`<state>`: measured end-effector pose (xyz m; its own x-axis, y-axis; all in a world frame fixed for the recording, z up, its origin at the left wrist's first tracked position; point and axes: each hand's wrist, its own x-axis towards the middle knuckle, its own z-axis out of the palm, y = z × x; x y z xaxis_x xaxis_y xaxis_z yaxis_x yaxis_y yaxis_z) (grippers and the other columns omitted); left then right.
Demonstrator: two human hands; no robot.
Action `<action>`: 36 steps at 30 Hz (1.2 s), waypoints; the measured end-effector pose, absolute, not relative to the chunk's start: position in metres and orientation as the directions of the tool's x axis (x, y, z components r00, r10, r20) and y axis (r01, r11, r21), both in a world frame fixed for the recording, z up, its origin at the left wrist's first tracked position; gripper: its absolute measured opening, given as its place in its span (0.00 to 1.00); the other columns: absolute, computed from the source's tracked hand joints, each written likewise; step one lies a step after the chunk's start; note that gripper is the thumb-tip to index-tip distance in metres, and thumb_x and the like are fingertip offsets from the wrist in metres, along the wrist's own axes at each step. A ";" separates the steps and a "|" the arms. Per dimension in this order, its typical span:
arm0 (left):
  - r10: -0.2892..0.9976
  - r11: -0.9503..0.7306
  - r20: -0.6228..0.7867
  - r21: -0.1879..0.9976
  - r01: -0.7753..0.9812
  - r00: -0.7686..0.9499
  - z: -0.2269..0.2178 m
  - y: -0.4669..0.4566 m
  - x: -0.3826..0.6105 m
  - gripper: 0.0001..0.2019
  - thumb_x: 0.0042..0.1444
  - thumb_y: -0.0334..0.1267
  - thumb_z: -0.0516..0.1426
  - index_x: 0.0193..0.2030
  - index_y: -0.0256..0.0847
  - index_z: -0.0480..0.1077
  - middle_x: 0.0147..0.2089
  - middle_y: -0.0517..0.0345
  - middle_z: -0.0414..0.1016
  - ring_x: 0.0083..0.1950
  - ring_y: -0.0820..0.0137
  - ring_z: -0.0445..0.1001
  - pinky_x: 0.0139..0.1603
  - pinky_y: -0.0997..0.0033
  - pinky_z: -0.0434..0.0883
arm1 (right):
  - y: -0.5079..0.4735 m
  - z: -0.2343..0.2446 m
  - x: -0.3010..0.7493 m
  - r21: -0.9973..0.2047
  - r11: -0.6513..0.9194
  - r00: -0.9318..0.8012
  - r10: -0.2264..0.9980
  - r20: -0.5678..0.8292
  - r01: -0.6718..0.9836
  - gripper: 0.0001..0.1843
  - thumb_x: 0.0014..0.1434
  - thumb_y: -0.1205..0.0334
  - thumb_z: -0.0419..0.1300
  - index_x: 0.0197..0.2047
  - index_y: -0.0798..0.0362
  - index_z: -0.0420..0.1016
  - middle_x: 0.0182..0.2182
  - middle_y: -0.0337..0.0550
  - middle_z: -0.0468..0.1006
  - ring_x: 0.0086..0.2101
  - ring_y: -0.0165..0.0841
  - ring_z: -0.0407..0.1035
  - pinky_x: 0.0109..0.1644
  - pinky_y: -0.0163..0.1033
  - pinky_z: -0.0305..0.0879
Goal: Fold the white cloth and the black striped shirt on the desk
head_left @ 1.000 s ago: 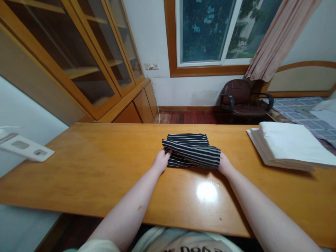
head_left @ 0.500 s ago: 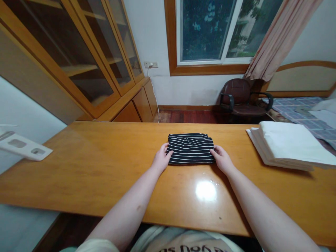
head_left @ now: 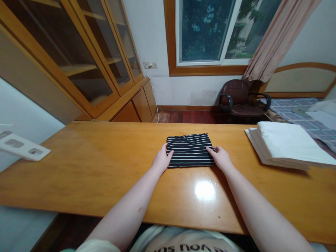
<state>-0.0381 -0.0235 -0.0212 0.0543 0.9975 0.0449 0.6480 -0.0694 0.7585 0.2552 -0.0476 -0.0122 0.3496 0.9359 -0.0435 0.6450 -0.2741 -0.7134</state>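
Observation:
A folded black cloth with white stripes (head_left: pixel 189 151) lies on the wooden table in front of me, roughly rectangular. At its left edge, my left hand (head_left: pixel 162 158) pinches the fabric, thumb on top and fingers at the side and beneath. My right hand (head_left: pixel 220 157) grips the right edge in the same way, its thumb over the stripes. The fingertips under the cloth are hidden on both sides.
To the right, a stack of white folded sheets (head_left: pixel 291 143) sits on the wooden table (head_left: pixel 105 168). A white plastic piece with cut-outs (head_left: pixel 23 145) juts in at the left. Beyond the table stand a glass-door cabinet (head_left: pixel 126 98) and a brown armchair (head_left: pixel 237 96).
The striped cloth now lies flatter and smoother, its near edge slightly closer to me. Its upper fold has shifted, and my right thumb reaches further in over the fabric.

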 end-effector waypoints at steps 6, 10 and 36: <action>0.991 -0.114 0.049 0.796 0.595 0.124 -0.016 -0.026 -0.040 0.33 0.54 0.39 0.58 0.66 0.47 0.50 0.45 0.54 0.74 0.36 0.70 0.75 0.43 0.67 0.69 | -0.054 -0.008 0.256 -0.740 -0.255 0.303 0.950 -0.074 0.622 0.21 0.53 0.45 0.51 0.23 0.54 0.70 0.20 0.43 0.73 0.26 0.36 0.68 0.29 0.37 0.58; 0.992 -0.114 0.059 0.815 0.569 0.115 -0.017 -0.027 -0.043 0.30 0.55 0.41 0.56 0.65 0.47 0.55 0.39 0.57 0.72 0.26 0.76 0.69 0.35 0.71 0.69 | -0.054 -0.008 0.257 -0.777 -0.244 0.322 0.945 -0.056 0.581 0.21 0.54 0.49 0.47 0.23 0.54 0.70 0.22 0.45 0.74 0.28 0.36 0.68 0.32 0.37 0.58; 0.966 -0.240 0.011 0.413 0.879 0.259 0.028 -0.035 -0.036 0.15 0.60 0.47 0.49 0.43 0.44 0.72 0.35 0.56 0.74 0.36 0.67 0.72 0.36 0.70 0.66 | -0.059 0.007 0.251 -0.249 -0.321 0.282 0.942 -0.183 0.914 0.26 0.65 0.55 0.38 0.38 0.55 0.75 0.34 0.53 0.78 0.36 0.39 0.72 0.37 0.38 0.61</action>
